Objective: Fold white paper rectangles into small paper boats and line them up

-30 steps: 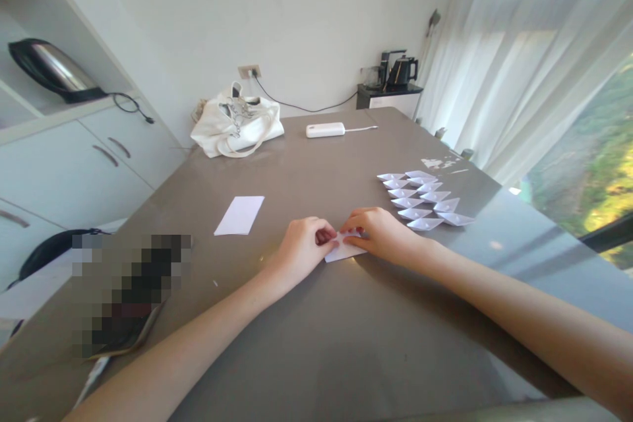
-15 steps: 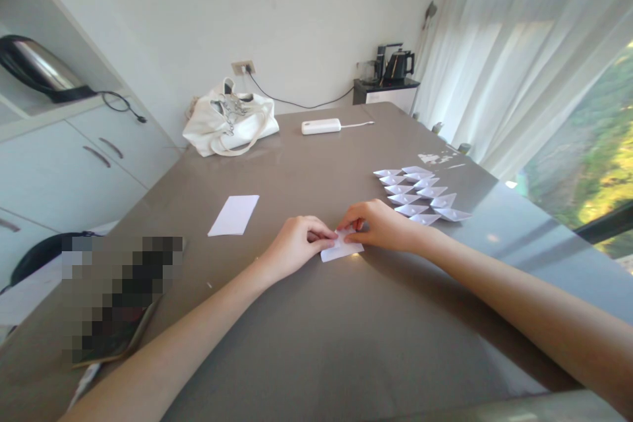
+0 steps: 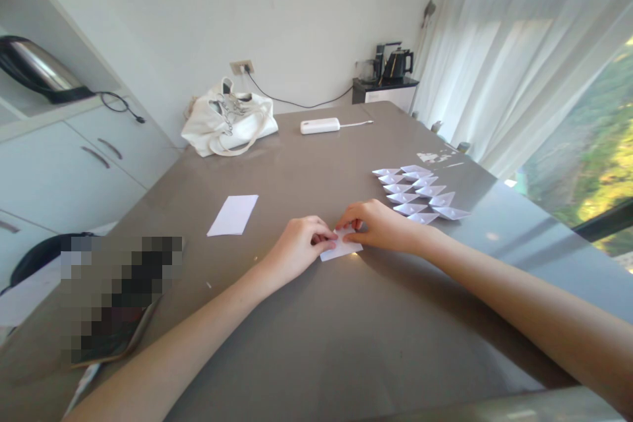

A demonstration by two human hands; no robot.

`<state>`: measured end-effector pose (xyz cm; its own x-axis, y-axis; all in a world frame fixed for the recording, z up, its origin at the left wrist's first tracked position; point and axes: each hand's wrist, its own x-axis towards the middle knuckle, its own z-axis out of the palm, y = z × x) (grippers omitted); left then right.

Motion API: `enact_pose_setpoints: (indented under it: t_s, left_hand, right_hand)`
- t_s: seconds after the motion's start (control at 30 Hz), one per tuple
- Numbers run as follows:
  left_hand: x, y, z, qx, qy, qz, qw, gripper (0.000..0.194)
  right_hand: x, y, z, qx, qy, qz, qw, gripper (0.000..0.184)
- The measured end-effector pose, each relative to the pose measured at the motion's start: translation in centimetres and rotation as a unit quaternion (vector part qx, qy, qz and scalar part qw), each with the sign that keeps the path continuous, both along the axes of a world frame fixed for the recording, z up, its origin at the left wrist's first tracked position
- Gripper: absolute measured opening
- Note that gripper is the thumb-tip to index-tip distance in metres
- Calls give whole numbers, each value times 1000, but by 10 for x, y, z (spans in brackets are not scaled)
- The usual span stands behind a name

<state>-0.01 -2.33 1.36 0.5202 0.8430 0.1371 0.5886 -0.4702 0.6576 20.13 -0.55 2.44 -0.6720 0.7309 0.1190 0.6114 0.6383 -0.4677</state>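
A small folded sheet of white paper lies on the brown-grey table between my hands. My left hand has its fingers closed at the paper's left side, thumb and fingertips together on it. From the right, my right hand pinches the paper's upper part, its thumb lying across it. The fingers cover some of the folds. Several folded paper boats stand in rows just beyond my right hand. To the left of my left hand rests a stack of white paper.
A tablet-like device, partly blurred out, lies at the left near my forearm. Toward the back of the table are a white handbag and a white power bank with a short cable. Paper scraps lie near the right edge.
The left hand's fingers have shifted very slightly on the paper. Both hands stay at the folded sheet, and the boats and paper stack are as before.
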Motion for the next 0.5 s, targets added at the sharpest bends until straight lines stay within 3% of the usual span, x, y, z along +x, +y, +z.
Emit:
enact_pose_setpoints:
  t_s: [0.5]
  left_hand:
    - [0,-2,3,30,35,-13,999,10]
  right_hand:
    - [-3,-8,10,15,-34,13,999,24]
